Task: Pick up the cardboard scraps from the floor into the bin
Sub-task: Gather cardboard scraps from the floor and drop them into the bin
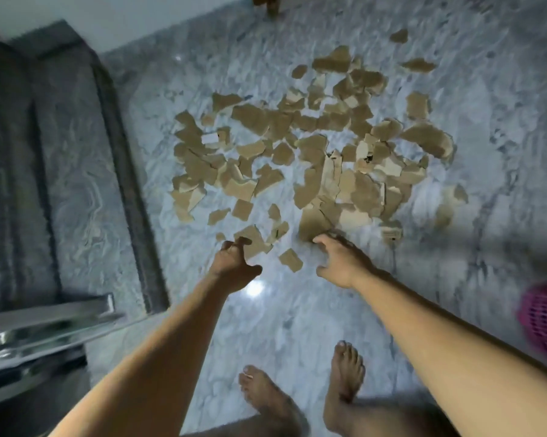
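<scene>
Several torn brown cardboard scraps (310, 146) lie scattered over the marble floor (297, 310) ahead of me. My left hand (234, 263) is stretched down with its thumb spread, and its fingertips touch the edge of a near scrap (253, 244). My right hand (338, 260) is spread too, fingertips on the near edge of a large scrap (316, 222). Neither hand holds anything. A small scrap (291, 259) lies between the two hands. The pink mesh bin (546, 323) shows partly at the right edge.
Grey stone steps (54, 159) descend on the left, with a steel railing (45, 323) at the lower left. My bare feet (300, 395) stand just behind my hands. A wooden furniture leg (272, 4) stands at the top edge.
</scene>
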